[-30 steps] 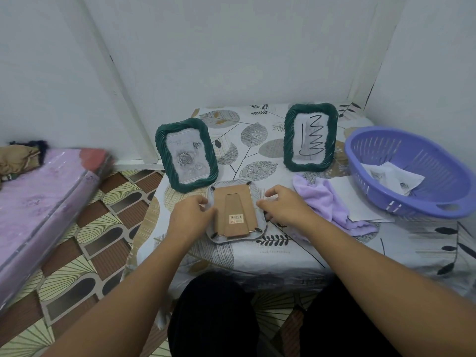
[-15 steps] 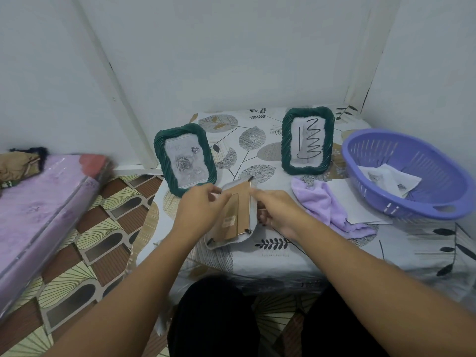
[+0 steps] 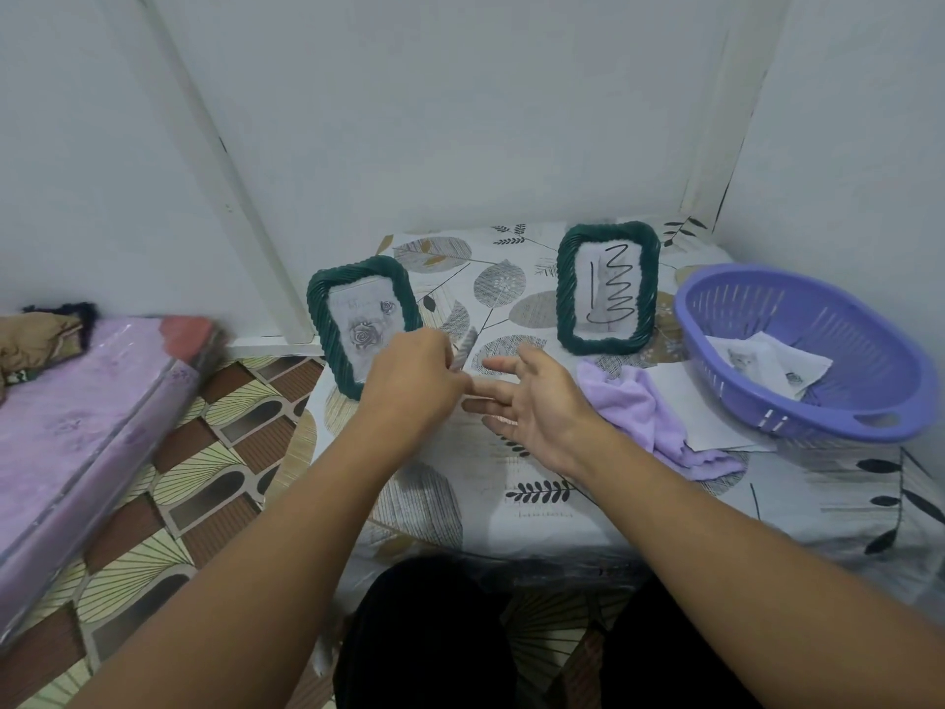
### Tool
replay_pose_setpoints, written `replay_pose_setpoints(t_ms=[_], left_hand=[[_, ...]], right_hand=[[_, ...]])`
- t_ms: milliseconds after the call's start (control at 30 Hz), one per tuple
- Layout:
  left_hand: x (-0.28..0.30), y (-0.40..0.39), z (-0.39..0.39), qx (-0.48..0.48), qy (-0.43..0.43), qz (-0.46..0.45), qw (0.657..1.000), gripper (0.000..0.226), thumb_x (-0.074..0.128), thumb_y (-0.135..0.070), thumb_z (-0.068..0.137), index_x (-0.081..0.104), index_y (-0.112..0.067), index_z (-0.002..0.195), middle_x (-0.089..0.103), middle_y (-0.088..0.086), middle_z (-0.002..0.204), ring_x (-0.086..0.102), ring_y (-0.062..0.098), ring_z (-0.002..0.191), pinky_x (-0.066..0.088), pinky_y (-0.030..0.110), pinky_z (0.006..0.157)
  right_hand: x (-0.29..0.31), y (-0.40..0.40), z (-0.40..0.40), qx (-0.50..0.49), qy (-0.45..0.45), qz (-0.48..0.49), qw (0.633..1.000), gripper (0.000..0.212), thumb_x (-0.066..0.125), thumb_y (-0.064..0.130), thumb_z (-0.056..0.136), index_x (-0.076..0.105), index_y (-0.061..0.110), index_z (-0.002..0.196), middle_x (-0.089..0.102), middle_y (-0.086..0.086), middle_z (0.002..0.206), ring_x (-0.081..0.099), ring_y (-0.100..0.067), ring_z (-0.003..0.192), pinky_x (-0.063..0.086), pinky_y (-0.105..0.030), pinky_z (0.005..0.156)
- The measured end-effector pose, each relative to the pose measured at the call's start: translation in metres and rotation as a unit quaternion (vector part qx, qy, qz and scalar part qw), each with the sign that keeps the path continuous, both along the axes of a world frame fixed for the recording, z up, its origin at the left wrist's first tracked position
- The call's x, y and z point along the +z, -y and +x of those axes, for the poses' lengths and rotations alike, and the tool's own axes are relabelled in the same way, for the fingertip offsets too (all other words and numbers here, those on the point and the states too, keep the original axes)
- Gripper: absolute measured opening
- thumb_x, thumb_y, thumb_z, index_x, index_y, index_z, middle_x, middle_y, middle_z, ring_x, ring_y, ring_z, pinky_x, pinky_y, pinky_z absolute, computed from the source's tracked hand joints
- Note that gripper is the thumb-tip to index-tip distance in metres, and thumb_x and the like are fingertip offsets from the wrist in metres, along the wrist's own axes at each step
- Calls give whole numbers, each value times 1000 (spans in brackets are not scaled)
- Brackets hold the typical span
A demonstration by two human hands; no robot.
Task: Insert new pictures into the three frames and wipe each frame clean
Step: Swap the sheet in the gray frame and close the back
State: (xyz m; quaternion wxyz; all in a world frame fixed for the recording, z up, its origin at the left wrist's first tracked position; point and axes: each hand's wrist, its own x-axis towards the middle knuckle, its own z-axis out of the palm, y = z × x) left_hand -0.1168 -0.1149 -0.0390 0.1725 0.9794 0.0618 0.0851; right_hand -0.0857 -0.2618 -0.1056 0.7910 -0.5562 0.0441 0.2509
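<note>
You've swung the third frame up off the surface: your left hand now pinches it edge-on, while your right hand, spread and empty, has let go just beside it. Set it upright, then reach for the cloth right of that hand.

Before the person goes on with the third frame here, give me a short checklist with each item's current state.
1. Third frame held: ok, left hand grips it, seen edge-on.
2. Right hand free: ok, fingers spread, holding nothing.
3. Cloth within reach: ok, lying beside the right hand.
4. Spare pictures available: ok, in the basket.
5. Other two frames standing: ok.
6. Third frame's picture inserted: cannot tell.
</note>
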Motion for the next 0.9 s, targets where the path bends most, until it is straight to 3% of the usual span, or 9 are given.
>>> replay_pose_setpoints(t_ms=[100, 200, 333, 400, 467, 533, 633, 800, 900], left_hand=[[6, -12, -3, 17, 25, -42, 999, 14, 69, -27, 86, 70, -14, 81, 69, 1, 75, 66, 18, 74, 55, 36, 66], [11, -25, -4, 44, 10, -224, 974, 12, 70, -20, 88, 71, -15, 77, 70, -3, 69, 66, 13, 63, 56, 32, 60], [2, -35, -2, 103, -30, -501, 859, 9, 70, -8, 91, 72, 0, 88, 71, 4, 67, 65, 17, 59, 51, 27, 57], [-11, -37, -2, 125, -65, -567, 811, 10, 70, -6, 91, 69, 4, 91, 70, 5, 64, 64, 17, 55, 52, 29, 59], [-31, -38, 0, 141, -81, -591, 790, 15, 72, -6, 90, 69, 6, 98, 68, 8, 70, 59, 19, 62, 49, 31, 65], [-50, -39, 2, 145, -96, -578, 798, 10, 73, -9, 90, 71, 0, 94, 64, 7, 70, 53, 18, 65, 46, 30, 63], [-70, -39, 3, 108, -128, -499, 850, 14, 75, -16, 90, 73, -2, 93, 63, 1, 69, 50, 12, 58, 39, 23, 58], [-86, -29, 3, 80, -127, -420, 895, 27, 85, -21, 82, 71, 1, 92, 70, 1, 69, 60, 9, 57, 47, 20, 53], [-95, -29, 8, 81, -122, -365, 919, 34, 86, -31, 79, 73, -1, 89, 73, 4, 67, 64, 16, 60, 55, 35, 65]], right_hand=[[-8, -3, 1, -11, 48, -91, 995, 30, 45, 44, 104, 57, 25, 123, 72, -1, 118, 62, -21, 113, 43, -42, 106], [-20, 0, 5, -35, 57, -171, 983, 34, 63, 45, 94, 55, 29, 124, 61, 2, 127, 55, -21, 120, 41, -48, 112], [-26, 5, 8, -29, -5, -63, 998, 27, 59, 34, 102, 60, 17, 123, 73, -5, 120, 68, -30, 113, 50, -51, 105], [-26, 10, 10, -37, -10, -29, 999, 24, 54, 26, 105, 61, 12, 124, 76, -8, 116, 71, -31, 109, 54, -52, 101], [-25, 15, 13, -46, -4, -18, 999, 25, 53, 19, 105, 61, 8, 126, 75, -11, 115, 71, -31, 110, 54, -52, 100], [-26, 20, 16, -54, 8, -55, 997, 24, 54, 18, 104, 63, 7, 124, 76, -13, 113, 72, -32, 108, 55, -52, 99], [-29, 28, 18, -54, 13, -136, 989, 21, 58, 20, 103, 63, 9, 119, 77, -12, 106, 74, -33, 101, 57, -53, 95], [-35, 35, 22, -20, 39, -256, 966, 28, 59, 34, 98, 61, 16, 119, 73, -10, 110, 71, -33, 102, 57, -53, 95], [-27, 33, 23, 13, 130, -408, 903, 31, 54, 36, 100, 60, 13, 120, 68, -5, 112, 63, -26, 106, 51, -40, 97]])
